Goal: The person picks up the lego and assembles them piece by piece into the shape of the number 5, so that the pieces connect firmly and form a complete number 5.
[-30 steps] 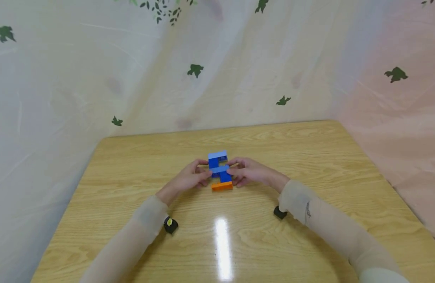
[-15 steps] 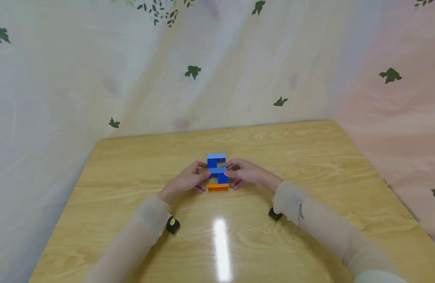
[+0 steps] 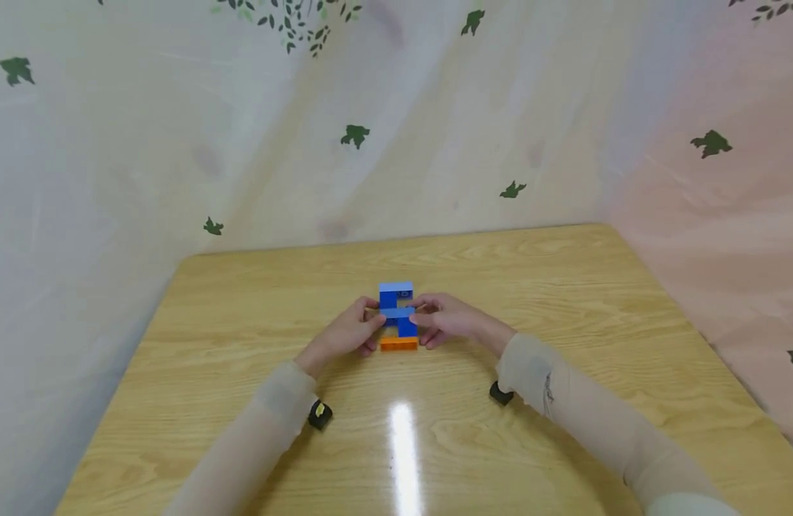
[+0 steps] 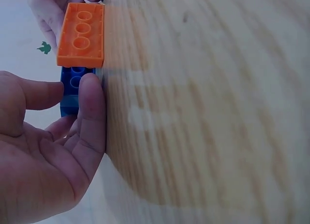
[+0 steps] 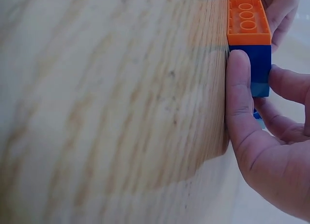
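A joined stack of toy building bricks lies on its side on the table, between both hands. Its near end is an orange brick [image 3: 399, 345], whose hollow underside with round tubes faces the wrist cameras. Beyond it come dark blue bricks [image 3: 407, 327] and lighter blue faces [image 3: 396, 287], set in a stepped shape with gaps. My left hand [image 3: 347, 330] grips the stack's left side at the middle, thumb and fingers curled. From the right, my right hand [image 3: 453, 316] pinches it with thumb and fingers. Fingertips partly hide the blue bricks in both wrist views.
The wooden table [image 3: 274, 287] extends around the hands, with a bright light reflection at its near middle. Behind stands a pale cloth backdrop [image 3: 422, 143] printed with green birds and leaves. Black wrist devices [image 3: 320, 414] hang under the sleeves.
The brick stack has turned slightly and now lies straight, its orange end shifted a little left. Both hands have kept hold of it; over the last half second they barely move.
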### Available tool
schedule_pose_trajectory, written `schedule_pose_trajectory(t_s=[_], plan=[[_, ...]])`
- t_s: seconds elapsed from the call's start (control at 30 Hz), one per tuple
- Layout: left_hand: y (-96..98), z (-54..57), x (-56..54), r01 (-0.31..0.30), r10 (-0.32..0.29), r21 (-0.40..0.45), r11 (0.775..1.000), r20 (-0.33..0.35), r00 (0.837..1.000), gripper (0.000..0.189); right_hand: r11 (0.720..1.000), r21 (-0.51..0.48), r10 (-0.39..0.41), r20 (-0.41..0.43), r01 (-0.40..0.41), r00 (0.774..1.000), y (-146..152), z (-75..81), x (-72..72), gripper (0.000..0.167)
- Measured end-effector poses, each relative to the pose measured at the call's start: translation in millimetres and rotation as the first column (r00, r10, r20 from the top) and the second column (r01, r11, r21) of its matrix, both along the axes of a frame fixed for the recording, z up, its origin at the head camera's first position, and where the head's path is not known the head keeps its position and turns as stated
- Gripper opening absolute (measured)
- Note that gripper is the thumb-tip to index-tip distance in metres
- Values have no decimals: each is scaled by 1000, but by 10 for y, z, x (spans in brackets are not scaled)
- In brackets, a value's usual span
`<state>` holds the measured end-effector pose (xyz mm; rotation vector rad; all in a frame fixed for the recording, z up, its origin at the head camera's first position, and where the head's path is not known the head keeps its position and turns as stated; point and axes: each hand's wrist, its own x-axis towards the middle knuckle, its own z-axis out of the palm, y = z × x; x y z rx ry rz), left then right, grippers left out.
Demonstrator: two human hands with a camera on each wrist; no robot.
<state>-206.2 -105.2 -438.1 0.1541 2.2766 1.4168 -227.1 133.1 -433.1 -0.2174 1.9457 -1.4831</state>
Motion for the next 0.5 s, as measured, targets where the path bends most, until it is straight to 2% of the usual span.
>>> schedule_pose_trajectory(t_s=[0.17, 0.3, 0.37, 0.43, 0.5], plan=[[4, 10, -17, -13, 12, 17, 1000, 27, 1000, 43, 998, 62, 29, 10, -29, 1000, -4, 25, -56, 45], [-7, 30, 6, -11, 11, 22, 1000, 12, 1000, 44, 994, 98, 47, 10, -48, 999, 10, 59, -82, 47], [-45, 58, 29, -1, 1, 1, 1000, -37, 999, 45, 990, 129, 58, -22, -54, 998, 44, 99, -81, 47], [-114, 107, 51, 25, -32, -58, 998, -127, 991, 45, 984, 169, 76, -75, -62, 994, 109, 161, -77, 47], [-212, 165, 60, 51, -82, -132, 990, -244, 966, 42, 968, 241, 119, -183, -73, 976, 207, 238, -75, 49]])
